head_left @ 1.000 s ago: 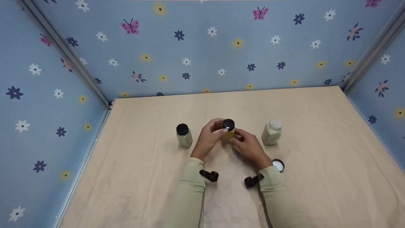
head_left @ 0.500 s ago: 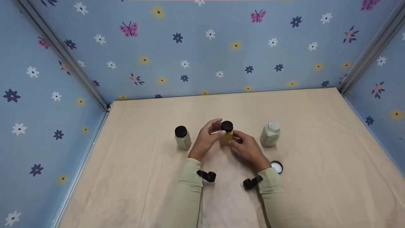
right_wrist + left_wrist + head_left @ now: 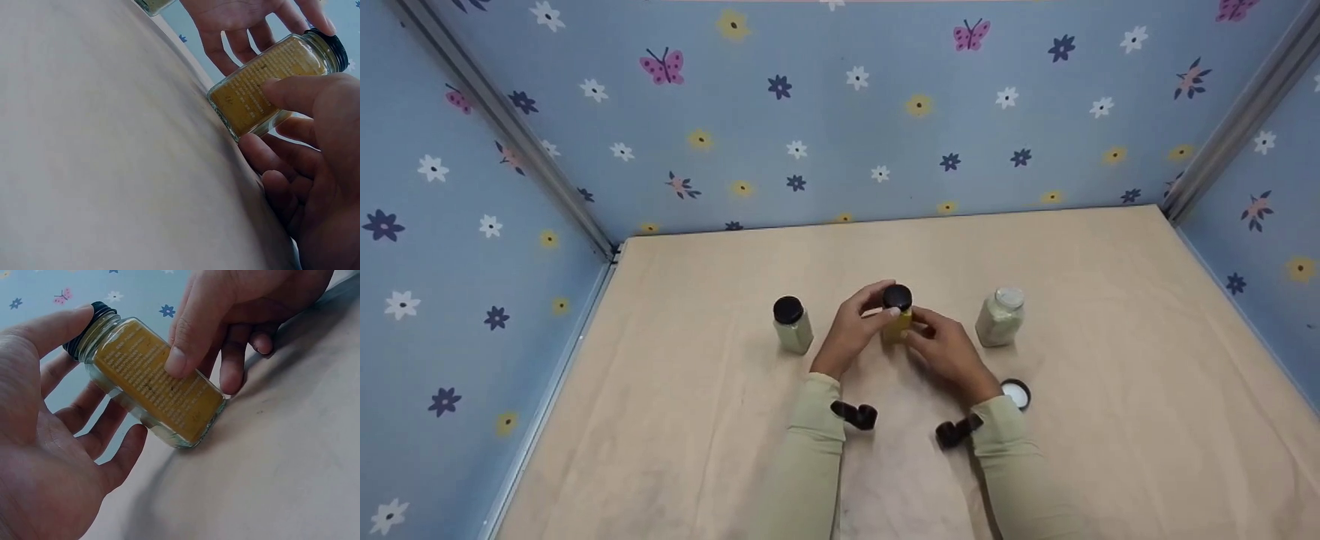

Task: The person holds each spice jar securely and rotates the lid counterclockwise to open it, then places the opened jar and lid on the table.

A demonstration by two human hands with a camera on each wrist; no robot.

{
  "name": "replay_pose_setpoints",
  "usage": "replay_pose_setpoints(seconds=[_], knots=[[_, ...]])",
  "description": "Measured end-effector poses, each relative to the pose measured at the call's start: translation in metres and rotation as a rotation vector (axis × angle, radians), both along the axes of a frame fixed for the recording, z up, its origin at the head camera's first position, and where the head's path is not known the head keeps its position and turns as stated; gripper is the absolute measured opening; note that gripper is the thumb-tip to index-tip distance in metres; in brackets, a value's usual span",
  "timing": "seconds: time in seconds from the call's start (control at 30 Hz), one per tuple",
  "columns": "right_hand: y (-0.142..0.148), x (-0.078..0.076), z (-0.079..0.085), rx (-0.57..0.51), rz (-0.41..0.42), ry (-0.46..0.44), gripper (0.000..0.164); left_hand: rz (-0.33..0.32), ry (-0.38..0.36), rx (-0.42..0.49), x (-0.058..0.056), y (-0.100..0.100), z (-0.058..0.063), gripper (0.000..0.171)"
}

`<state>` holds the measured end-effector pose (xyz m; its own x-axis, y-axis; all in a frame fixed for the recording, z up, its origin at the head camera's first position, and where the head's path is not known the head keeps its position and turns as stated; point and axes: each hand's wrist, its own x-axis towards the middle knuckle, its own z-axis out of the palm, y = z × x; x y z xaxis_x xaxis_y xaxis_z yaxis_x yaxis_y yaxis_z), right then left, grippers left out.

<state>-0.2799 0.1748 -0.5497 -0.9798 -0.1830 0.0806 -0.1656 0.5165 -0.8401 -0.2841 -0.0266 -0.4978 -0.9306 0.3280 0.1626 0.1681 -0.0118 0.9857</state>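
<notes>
A square glass jar of yellow powder [image 3: 157,382] stands upright on the table between both hands, printed with small pale text. My left hand [image 3: 851,334] has its thumb and index finger at the jar's black screw lid [image 3: 897,298], pinching it. The other left fingers are spread beside the glass. Lower down, my right hand [image 3: 952,349] grips the body of the jar, thumb flat on the printed side in the right wrist view. The lid sits on the jar's mouth.
To the left stands a jar of pale green contents with a black lid [image 3: 788,310]. A similar pale jar without a black lid [image 3: 1000,319] stands on the right. A loose black lid [image 3: 1017,394], white inside up, lies by the right cuff. Flowered panels [image 3: 840,112] enclose the table.
The left fingers shift slightly around the black lid, while the right hand keeps its hold on the jar. The head view moves a little; the other jars stay in place.
</notes>
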Motion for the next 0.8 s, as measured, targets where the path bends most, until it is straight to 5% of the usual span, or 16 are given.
replay_pose_setpoints(seconds=[0.4, 0.8], knots=[[-0.002, 0.0, 0.0, -0.009, 0.011, 0.029, 0.046, 0.016, -0.005, 0.008, 0.003, -0.004, 0.002, 0.05], [-0.001, 0.0, 0.0, -0.01, 0.005, 0.035, 0.047, 0.064, 0.007, 0.013, -0.011, 0.002, -0.024, 0.044]])
